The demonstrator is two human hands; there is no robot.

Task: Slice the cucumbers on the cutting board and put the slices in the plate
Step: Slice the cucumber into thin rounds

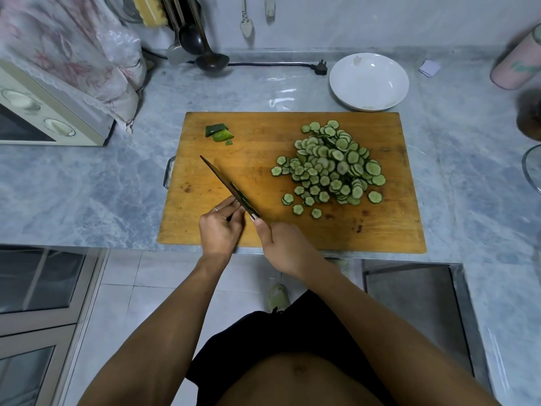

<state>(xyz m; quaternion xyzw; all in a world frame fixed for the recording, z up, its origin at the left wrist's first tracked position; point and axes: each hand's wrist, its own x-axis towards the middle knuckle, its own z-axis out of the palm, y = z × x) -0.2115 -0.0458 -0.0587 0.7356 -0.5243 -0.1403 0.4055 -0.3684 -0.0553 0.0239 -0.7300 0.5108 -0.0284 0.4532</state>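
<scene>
While the right hand [281, 244] grips the knife [228, 187], tip pointing far-left, left hand [221, 227] fingers curl at its blade.

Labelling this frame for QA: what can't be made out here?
- Knife handle: head view, hidden inside the right hand.
- Left hand fingertips: behind the blade; what they touch is unclear.
- Green bits on the blade: too small to identify.
- Pink container: blurred, cut by the right edge.
- Microwave: cut by the left edge.

Heaped cucumber slices [332, 168] on wooden cutting board [263, 136], white plate [369, 82] behind
</scene>
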